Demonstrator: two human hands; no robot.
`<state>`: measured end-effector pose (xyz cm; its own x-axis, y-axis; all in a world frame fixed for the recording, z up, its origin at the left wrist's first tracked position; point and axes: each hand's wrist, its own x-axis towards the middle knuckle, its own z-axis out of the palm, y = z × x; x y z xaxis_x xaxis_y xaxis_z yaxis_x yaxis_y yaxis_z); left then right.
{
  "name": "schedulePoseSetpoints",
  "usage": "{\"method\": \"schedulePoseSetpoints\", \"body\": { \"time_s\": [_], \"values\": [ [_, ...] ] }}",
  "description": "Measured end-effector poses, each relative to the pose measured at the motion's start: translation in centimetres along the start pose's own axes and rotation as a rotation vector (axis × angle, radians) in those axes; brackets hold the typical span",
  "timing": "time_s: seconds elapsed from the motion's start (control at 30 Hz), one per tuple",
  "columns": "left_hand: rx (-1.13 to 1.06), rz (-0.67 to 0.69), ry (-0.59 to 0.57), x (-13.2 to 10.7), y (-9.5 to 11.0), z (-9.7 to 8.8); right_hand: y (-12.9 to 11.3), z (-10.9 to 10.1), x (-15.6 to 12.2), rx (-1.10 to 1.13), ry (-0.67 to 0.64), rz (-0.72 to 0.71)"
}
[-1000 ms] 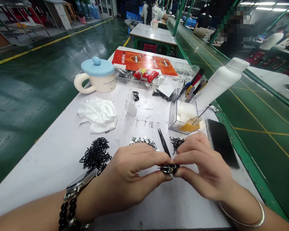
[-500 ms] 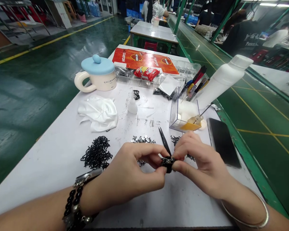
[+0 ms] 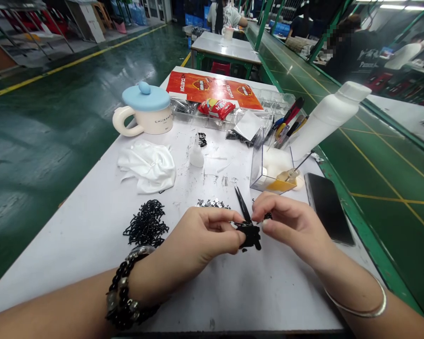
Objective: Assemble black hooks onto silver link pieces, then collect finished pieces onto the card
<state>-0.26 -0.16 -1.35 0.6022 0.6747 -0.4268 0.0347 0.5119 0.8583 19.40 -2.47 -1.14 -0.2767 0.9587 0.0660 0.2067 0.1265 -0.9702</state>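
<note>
My left hand and my right hand meet low over the white table, both pinched on a small black clip part between their fingertips. Black tweezers lie on the table just behind the part, pointing away from me. A pile of black parts sits to the left of my left hand. A smaller heap of silvery parts lies just beyond my left fingers.
Further back are a clear box with a yellow-based bottle, a dark phone, a tall white bottle, pens, a white cloth, a small dropper bottle, a blue-lidded mug and an orange packet. People work at benches beyond.
Both hands have drawn slightly apart and lower, and the black part has been turned between the fingertips, so more of it shows below them. The view shifted slightly.
</note>
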Motion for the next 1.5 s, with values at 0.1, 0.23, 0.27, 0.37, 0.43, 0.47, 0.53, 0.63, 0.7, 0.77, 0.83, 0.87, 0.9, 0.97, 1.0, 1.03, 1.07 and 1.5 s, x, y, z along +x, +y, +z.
{"method": "schedulePoseSetpoints", "body": {
  "time_s": [0.1,0.23,0.27,0.37,0.43,0.47,0.53,0.63,0.7,0.77,0.83,0.87,0.9,0.97,1.0,1.03,1.07,1.5],
  "values": [
    [0.033,0.032,0.003,0.0,0.1,0.1,-0.1,0.2,-0.1,-0.097,-0.022,-0.138],
    [0.121,0.078,0.004,-0.4,0.3,0.5,-0.5,0.3,-0.5,-0.229,-0.078,-0.224],
    [0.168,0.099,0.008,-0.5,0.2,0.7,-0.6,0.3,-0.6,-0.264,-0.103,-0.228],
    [0.355,0.208,0.038,-0.7,0.1,1.0,-1.1,0.4,-0.9,-0.375,-0.162,-0.238],
    [0.456,0.287,0.055,-0.8,-0.1,1.0,-1.4,0.5,-1.0,-0.459,-0.182,-0.251],
    [0.492,0.317,0.062,-0.8,-0.3,1.0,-1.4,0.5,-1.1,-0.505,-0.190,-0.266],
    [0.549,0.359,0.082,-0.8,-0.5,1.0,-1.5,0.5,-1.3,-0.602,-0.205,-0.309],
    [0.608,0.407,0.102,-0.9,-0.7,1.0,-1.5,0.5,-1.4,-0.745,-0.208,-0.373],
    [0.623,0.429,0.102,-0.9,-0.7,1.0,-1.5,0.5,-1.4,-0.790,-0.209,-0.388],
    [0.623,0.445,0.103,-0.9,-0.6,1.1,-1.5,0.5,-1.4,-0.774,-0.213,-0.373],
    [0.624,0.461,0.113,-0.8,-0.5,1.1,-1.5,0.6,-1.4,-0.731,-0.206,-0.342],
    [0.626,0.464,0.118,-0.8,-0.4,1.1,-1.5,0.6,-1.4,-0.705,-0.201,-0.319],
    [0.629,0.460,0.119,-0.8,-0.4,1.1,-1.5,0.6,-1.4,-0.670,-0.198,-0.293],
    [0.614,0.426,0.117,-0.9,-0.3,1.2,-1.4,0.5,-1.3,-0.555,-0.194,-0.230],
    [0.591,0.398,0.116,-0.9,-0.2,1.2,-1.4,0.4,-1.2,-0.473,-0.186,-0.202],
    [0.562,0.366,0.116,-0.9,-0.2,1.1,-1.3,0.3,-1.2,-0.385,-0.170,-0.182],
    [0.522,0.326,0.113,-0.9,-0.1,1.1,-1.2,0.1,-1.1,-0.302,-0.139,-0.172],
    [-0.122,-0.083,0.000,0.1,0.1,0.1,0.8,0.5,1.1,0.062,0.303,-0.044]
  ]
}}
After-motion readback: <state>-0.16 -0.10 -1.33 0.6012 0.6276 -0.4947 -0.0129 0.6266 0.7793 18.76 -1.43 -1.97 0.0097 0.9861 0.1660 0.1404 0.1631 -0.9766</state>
